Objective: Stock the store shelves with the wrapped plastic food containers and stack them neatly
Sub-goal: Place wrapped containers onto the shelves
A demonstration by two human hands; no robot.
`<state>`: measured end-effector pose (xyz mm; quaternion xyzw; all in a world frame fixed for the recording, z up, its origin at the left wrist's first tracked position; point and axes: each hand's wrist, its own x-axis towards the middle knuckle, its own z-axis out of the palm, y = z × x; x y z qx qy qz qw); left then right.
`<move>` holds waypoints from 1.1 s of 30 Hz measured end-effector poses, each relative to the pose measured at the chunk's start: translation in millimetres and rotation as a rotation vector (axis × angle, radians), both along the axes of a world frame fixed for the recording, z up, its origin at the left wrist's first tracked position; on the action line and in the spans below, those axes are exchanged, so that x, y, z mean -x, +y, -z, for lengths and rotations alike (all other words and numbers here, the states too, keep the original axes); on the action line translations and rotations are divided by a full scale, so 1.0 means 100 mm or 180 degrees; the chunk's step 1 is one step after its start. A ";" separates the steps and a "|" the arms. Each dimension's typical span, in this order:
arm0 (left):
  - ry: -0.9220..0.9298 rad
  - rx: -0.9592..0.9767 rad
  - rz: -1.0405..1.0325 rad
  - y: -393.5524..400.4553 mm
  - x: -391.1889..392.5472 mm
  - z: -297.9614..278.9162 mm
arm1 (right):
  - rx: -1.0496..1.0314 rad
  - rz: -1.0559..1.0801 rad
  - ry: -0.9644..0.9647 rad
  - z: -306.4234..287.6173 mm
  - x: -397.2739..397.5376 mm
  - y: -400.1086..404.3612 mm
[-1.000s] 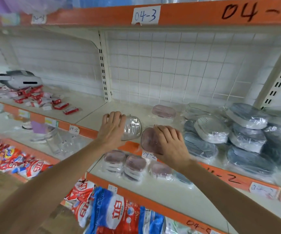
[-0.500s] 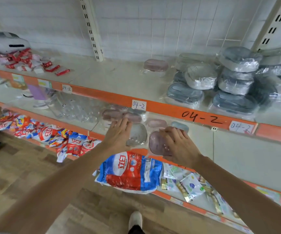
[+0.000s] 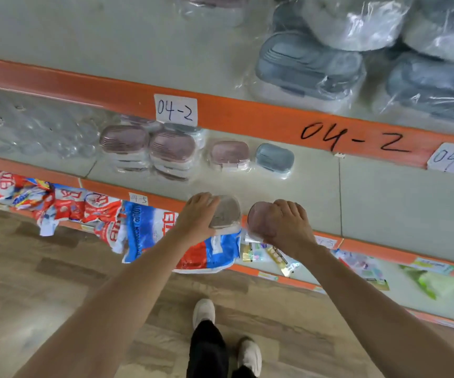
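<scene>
My left hand (image 3: 197,214) grips a wrapped container with a greyish lid (image 3: 226,212) at the front edge of the middle shelf (image 3: 316,192). Right beside it my right hand (image 3: 288,223) holds a wrapped container with a pink lid (image 3: 258,218). Further back on that shelf stand two stacks of pink-lidded containers (image 3: 149,148), a single pink one (image 3: 230,155) and a single blue one (image 3: 274,158). Large wrapped blue-grey containers (image 3: 307,66) are piled on the shelf above.
Orange shelf rails carry paper labels marked 04-2 (image 3: 176,110). Clear plastic ware (image 3: 37,126) lies at the left of the middle shelf. Red and blue bags (image 3: 149,230) and small packets fill the lowest shelf. My feet (image 3: 204,312) stand on a wooden floor.
The view has tilted down from the upper shelf to the middle one. Both hands have come down with their containers to the middle shelf's front edge.
</scene>
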<state>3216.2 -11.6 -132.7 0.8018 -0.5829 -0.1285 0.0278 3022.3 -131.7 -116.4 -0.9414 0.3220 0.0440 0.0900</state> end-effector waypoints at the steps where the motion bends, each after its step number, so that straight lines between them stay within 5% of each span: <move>1: 0.0020 -0.0021 0.0006 -0.06 -0.01 0.11 | -0.0054 0.0062 0.0036 0.11 -0.05 -0.06; 17: -0.0352 0.0081 -0.0193 -0.79 -0.38 0.57 | 0.0357 0.0500 -0.0492 0.86 -0.63 -0.40; 25: -0.0327 -0.0101 -0.0058 -0.75 -0.47 0.70 | -0.0103 0.0395 0.0296 0.86 -0.76 -0.45; 29: -0.0565 -0.0433 0.0149 -0.74 -0.42 0.57 | -0.0035 0.0315 0.0333 0.74 -0.75 -0.41; 33: -0.0686 -0.0148 0.0416 -0.54 -0.32 0.35 | -0.0003 0.0208 0.0090 0.56 -0.66 -0.25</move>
